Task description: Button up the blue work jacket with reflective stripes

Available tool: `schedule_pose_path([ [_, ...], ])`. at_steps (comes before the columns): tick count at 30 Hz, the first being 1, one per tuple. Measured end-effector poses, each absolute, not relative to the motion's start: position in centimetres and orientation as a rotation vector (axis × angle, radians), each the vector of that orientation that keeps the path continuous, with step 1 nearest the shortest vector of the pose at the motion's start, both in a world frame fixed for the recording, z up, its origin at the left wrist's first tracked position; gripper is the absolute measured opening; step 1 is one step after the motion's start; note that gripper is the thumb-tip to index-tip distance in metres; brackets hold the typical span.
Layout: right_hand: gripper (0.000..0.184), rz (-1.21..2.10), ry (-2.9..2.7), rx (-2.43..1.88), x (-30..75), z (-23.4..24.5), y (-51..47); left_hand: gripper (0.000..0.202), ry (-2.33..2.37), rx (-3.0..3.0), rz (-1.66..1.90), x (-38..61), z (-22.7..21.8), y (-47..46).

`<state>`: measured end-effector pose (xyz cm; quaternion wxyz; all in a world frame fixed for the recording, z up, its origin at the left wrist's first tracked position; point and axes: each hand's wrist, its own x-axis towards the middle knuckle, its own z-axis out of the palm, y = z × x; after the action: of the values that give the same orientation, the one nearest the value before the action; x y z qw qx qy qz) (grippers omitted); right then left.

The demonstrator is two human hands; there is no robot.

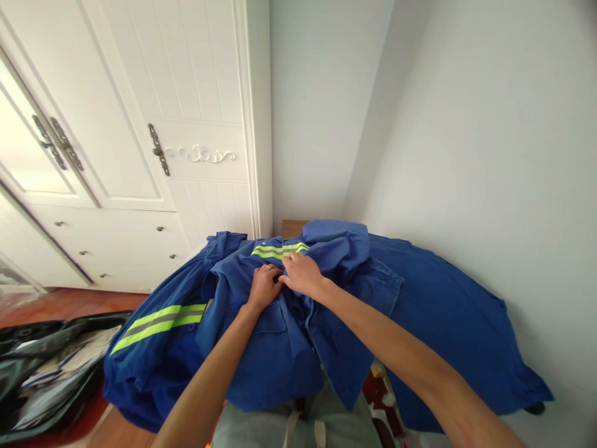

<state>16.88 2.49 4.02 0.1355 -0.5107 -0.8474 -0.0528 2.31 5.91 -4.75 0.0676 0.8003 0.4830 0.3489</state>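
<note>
Resting on the blue jacket at the centre of the frame, both hands meet at the front, just below its yellow-and-grey chest strip; the left hand, with a ring on one finger, has its fingers bent against the cloth; the right hand has its thumb close to the left fingers and its forefinger reaching up to the strip; whether either pinches the fabric I cannot tell; more blue cloth spreads to the right of the frame, and a banded blue piece hangs at the lower left; a white wardrobe fills the upper left, a black bag the lower left corner.
</note>
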Motion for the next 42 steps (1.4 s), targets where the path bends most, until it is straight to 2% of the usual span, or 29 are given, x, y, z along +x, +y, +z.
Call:
schedule_pose_path([
  [2,0.032,-0.030,-2.474,-1.566,17.3,3.2,3.9,0.017,1.435,2.386,1.055,2.2,-4.9,6.0],
  [6,0.017,0.221,-2.357,-1.493,19.8,1.7,5.6,0.018,1.380,2.338,1.108,2.3,-4.9,6.1],
  [11,0.019,0.716,-2.060,-1.119,23.0,-2.0,7.2,0.017,1.275,2.294,1.276,2.5,-5.1,6.4],
  [14,0.021,0.919,-1.886,-1.104,23.7,-4.1,7.9,0.020,1.253,2.315,1.266,2.6,-5.3,6.4],
  [20,0.015,0.922,-1.753,-1.134,23.1,-5.3,8.1,0.037,1.440,2.415,1.166,3.3,-5.1,5.7],
  [25,0.029,0.944,-1.732,-1.080,22.7,-5.3,7.8,0.022,1.388,2.395,1.139,3.4,-5.0,5.6],
  [28,0.037,0.932,-1.759,-1.016,22.7,-5.2,7.7,0.021,1.264,2.309,1.184,3.2,-5.2,5.9],
  [34,0.025,0.963,-1.790,-1.012,23.0,-4.9,7.9,0.022,1.150,2.026,1.225,2.8,-5.7,6.4],
  [42,0.023,1.005,-1.804,-1.042,22.8,-5.1,7.9,0.027,1.072,1.954,1.193,2.8,-5.5,6.6],
])
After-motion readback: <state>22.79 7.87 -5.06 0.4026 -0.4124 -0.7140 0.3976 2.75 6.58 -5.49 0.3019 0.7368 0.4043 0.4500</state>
